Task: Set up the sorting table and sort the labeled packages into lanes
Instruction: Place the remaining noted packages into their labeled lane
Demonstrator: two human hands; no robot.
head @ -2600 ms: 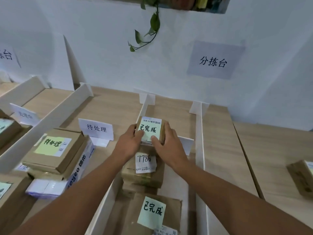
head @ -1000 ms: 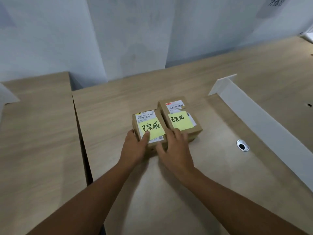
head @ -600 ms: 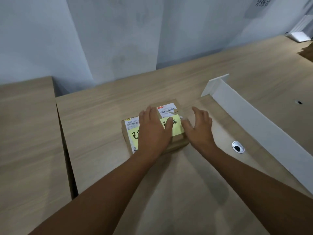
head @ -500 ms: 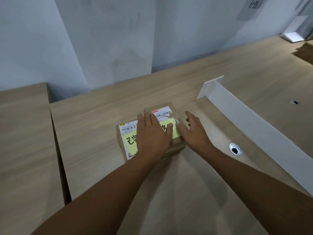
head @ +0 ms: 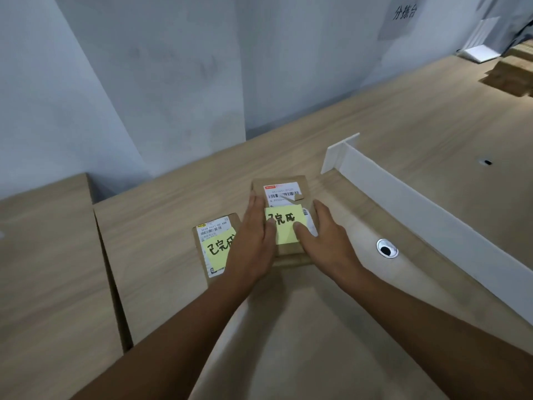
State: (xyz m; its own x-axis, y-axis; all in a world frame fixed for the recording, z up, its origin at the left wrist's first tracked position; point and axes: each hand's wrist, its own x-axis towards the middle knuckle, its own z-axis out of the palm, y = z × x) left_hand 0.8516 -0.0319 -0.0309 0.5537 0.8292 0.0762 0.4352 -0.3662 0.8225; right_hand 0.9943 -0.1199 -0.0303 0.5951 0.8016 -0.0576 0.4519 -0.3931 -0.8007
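Wooden desk [head: 288, 327] against grey wall [head: 161, 82]. Left package [head: 215, 229] lies flat toward the desk's left edge. Left hand [head: 253, 243] has straight fingers along the left side of right package [head: 285, 194], thumb on its yellow note [head: 284, 226]. Right hand [head: 327, 241] mirrors it on the right side: fingers straight, thumb on note. Then cable grommet [head: 387, 249], then white divider [head: 418, 215] toward the desk's right edge

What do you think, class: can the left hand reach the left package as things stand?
Probably yes. The left hand lies right beside the left package, overlapping its edge, nothing between them, though it and the right hand touch the right package.
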